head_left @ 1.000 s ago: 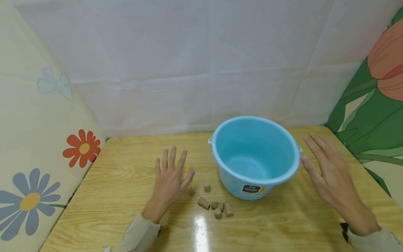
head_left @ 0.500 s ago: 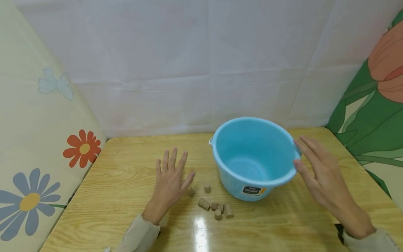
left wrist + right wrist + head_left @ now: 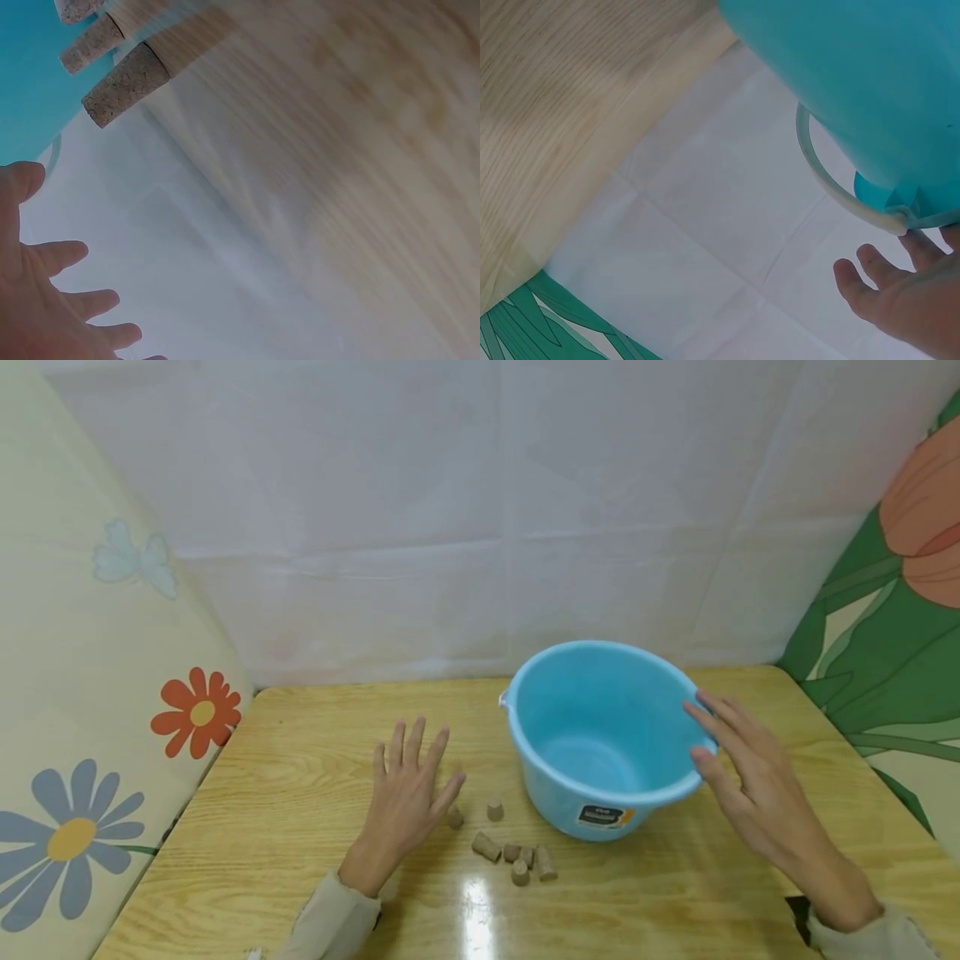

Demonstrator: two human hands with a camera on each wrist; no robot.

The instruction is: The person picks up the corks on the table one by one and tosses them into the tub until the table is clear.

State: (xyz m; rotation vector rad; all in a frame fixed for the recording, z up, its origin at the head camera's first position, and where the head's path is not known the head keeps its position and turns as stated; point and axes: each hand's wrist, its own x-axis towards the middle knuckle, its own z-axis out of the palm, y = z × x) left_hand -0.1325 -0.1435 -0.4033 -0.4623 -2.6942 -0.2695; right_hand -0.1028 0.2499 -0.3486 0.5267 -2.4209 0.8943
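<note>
A light blue plastic bucket (image 3: 592,760) stands upright right of the table's middle, with nothing visible inside it. My right hand (image 3: 765,785) is at its right rim, straight fingers reaching over the edge. From the right wrist view, the fingertips are right at the rim beside the joint of the pale curved handle (image 3: 832,187). Over the table to the bucket's left, my left hand (image 3: 401,802) has its fingers spread and holds nothing. Several tapered corks (image 3: 486,847) lie between that hand and the bucket, one of them partly behind the thumb. A cork (image 3: 126,84) also shows large in the left wrist view.
The wood-grain table (image 3: 285,827) ends at a white cloth backdrop (image 3: 375,527). Panels with printed flowers (image 3: 201,713) flank it on both sides. A dark label (image 3: 602,815) marks the bucket's front.
My right hand has moved left from beside the bucket, and its fingers now overlap the right rim. My left hand, the bucket and the corks stay almost as they were.
</note>
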